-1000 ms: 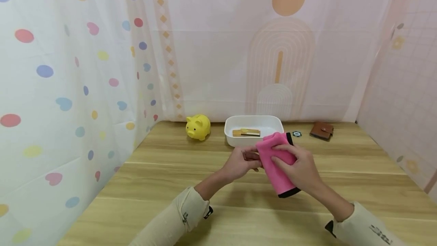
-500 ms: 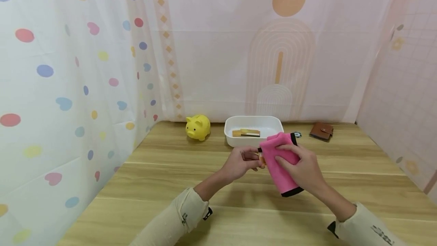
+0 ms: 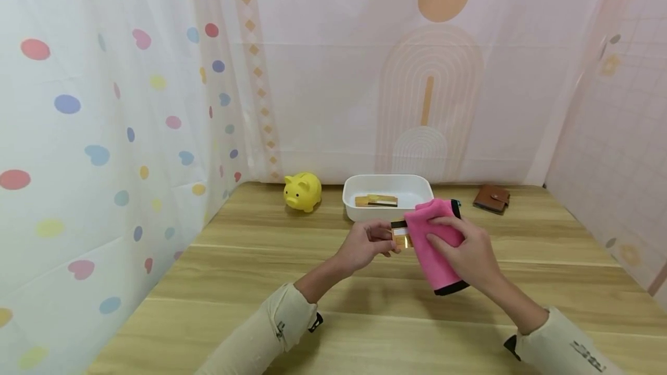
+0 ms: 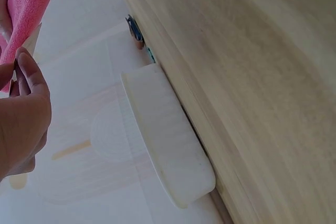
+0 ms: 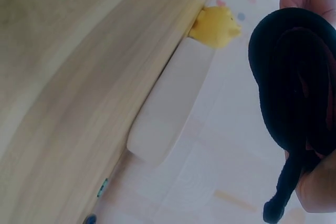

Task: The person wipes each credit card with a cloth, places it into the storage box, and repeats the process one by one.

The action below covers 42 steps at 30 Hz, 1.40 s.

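Observation:
My left hand [image 3: 365,246] pinches the edge of a gold bank card [image 3: 402,235] with a dark stripe and a white strip. The card's right part is hidden under a folded pink cloth [image 3: 435,250] with black edging. My right hand [image 3: 466,250] grips that cloth, thumb and fingers on its near face, above the table. In the left wrist view, the left thumb and fingers close on the card's edge beside the pink cloth. The right wrist view shows the cloth's rolled black end [image 5: 291,82] in front of the right hand.
At the back stands a white plastic tub [image 3: 385,213] with several gold cards [image 3: 376,201] inside. A yellow piggy bank [image 3: 302,192] is to its left, a brown wallet [image 3: 491,198] to its right. A poker chip [image 5: 102,188] lies between tub and wallet. Patterned curtains [image 3: 333,74] enclose the table.
The right hand and pink cloth have shifted right along the card, baring more of its left part. The left hand has barely moved. The cloth now covers most of the poker chip.

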Motion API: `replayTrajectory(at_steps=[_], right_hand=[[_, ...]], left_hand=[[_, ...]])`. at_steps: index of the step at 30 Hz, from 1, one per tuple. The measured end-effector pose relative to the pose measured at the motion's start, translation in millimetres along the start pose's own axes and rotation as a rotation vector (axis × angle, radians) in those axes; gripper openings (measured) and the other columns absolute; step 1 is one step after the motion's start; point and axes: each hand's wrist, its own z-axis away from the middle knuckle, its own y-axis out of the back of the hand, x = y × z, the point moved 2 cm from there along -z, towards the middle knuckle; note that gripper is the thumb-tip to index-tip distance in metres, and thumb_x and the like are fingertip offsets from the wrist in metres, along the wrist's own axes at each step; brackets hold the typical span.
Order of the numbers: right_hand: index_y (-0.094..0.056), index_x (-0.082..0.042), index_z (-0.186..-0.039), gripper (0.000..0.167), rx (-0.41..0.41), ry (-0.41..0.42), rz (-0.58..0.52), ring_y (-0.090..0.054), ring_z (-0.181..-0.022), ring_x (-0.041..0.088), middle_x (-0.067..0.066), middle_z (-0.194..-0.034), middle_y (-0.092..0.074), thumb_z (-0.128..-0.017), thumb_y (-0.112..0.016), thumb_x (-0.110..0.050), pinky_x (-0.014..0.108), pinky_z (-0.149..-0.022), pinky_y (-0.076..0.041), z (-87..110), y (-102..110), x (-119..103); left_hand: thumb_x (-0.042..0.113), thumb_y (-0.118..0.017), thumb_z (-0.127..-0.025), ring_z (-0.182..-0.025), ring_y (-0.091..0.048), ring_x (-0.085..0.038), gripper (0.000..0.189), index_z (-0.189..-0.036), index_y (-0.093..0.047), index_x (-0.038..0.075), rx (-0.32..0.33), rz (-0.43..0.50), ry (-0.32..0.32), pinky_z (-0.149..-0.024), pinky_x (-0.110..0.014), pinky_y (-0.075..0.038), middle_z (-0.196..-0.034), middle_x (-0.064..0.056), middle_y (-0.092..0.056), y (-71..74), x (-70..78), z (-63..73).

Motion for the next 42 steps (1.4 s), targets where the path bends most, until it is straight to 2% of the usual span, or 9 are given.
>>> replayTrajectory(at_steps=[5, 9, 18, 21, 25, 31, 39, 42], right_hand=[[-0.074, -0.006, -0.101, 0.024, 0.012, -0.011, 0.001, -0.061, -0.069, 0.015, 0.013, -0.095, -0.070, -0.079, -0.083, -0.002, 0.026, -0.054, -0.052, -0.9, 4, 4], [-0.074, -0.006, -0.101, 0.024, 0.020, -0.017, 0.008, -0.061, -0.069, 0.014, 0.013, -0.095, -0.070, -0.078, -0.083, -0.002, 0.025, -0.054, -0.051, -2.1, 6, 7], [-0.074, -0.006, -0.102, 0.024, 0.021, -0.065, 0.046, -0.059, -0.069, 0.015, 0.014, -0.096, -0.071, -0.079, -0.083, -0.005, 0.025, -0.054, -0.049, -3.8, 12, 15], [-0.074, -0.005, -0.103, 0.023, 0.007, -0.089, 0.054, -0.058, -0.068, 0.014, 0.016, -0.096, -0.071, -0.081, -0.082, -0.007, 0.025, -0.053, -0.048, -2.9, 14, 17], [-0.074, -0.004, -0.104, 0.023, -0.017, -0.114, 0.058, -0.057, -0.066, 0.013, 0.016, -0.094, -0.070, -0.082, -0.081, -0.008, 0.025, -0.052, -0.047, -0.3, 17, 19], [-0.074, -0.005, -0.104, 0.024, -0.028, -0.114, 0.052, -0.058, -0.065, 0.012, 0.015, -0.094, -0.070, -0.082, -0.081, -0.009, 0.025, -0.051, -0.048, 2.1, 19, 18], [-0.074, -0.006, -0.104, 0.024, -0.041, -0.113, 0.027, -0.058, -0.065, 0.010, 0.015, -0.095, -0.070, -0.082, -0.082, -0.009, 0.025, -0.050, -0.048, 4.3, 18, 11], [-0.074, -0.006, -0.104, 0.024, -0.042, -0.109, 0.029, -0.058, -0.067, 0.011, 0.015, -0.096, -0.070, -0.082, -0.082, -0.009, 0.025, -0.051, -0.048, 4.1, 18, 10]], left_hand=[[-0.009, -0.064, -0.090, -0.076, -0.069, -0.012, 0.028, -0.117, -0.059, -0.015, -0.001, -0.008, 0.012, -0.074, -0.042, -0.059, -0.100, -0.034, -0.067, 2.2, -0.6, -1.6], [-0.009, -0.063, -0.091, -0.077, -0.070, -0.013, 0.029, -0.119, -0.058, -0.015, 0.002, -0.008, 0.022, -0.071, -0.034, -0.058, -0.102, -0.035, -0.066, 3.8, -1.1, -3.5], [-0.007, -0.062, -0.092, -0.078, -0.071, -0.013, 0.027, -0.118, -0.060, -0.011, 0.045, 0.014, 0.031, -0.073, -0.034, -0.059, -0.099, -0.027, -0.069, 10.2, -1.5, -6.8], [-0.005, -0.061, -0.093, -0.080, -0.071, -0.014, 0.028, -0.121, -0.059, -0.010, 0.101, 0.046, 0.049, -0.073, -0.032, -0.059, -0.099, -0.020, -0.071, 15.2, -3.1, -8.6], [-0.006, -0.060, -0.093, -0.079, -0.071, -0.015, 0.034, -0.126, -0.053, -0.013, 0.192, 0.147, 0.105, -0.075, -0.033, -0.059, -0.098, -0.014, -0.070, 23.6, -5.6, -12.6], [-0.009, -0.059, -0.091, -0.075, -0.069, -0.013, 0.031, -0.121, -0.051, -0.014, 0.315, 0.296, 0.174, -0.076, -0.029, -0.058, -0.090, -0.011, -0.066, 35.9, -11.7, -25.2], [-0.008, -0.061, -0.091, -0.075, -0.069, -0.013, 0.029, -0.119, -0.052, -0.011, 0.414, 0.313, 0.222, -0.079, -0.031, -0.057, -0.088, -0.012, -0.069, 52.0, -24.9, -43.7], [-0.009, -0.060, -0.092, -0.075, -0.069, -0.013, 0.029, -0.119, -0.052, -0.011, 0.447, 0.324, 0.228, -0.088, -0.037, -0.056, -0.088, -0.012, -0.069, 57.2, -29.4, -47.9]])
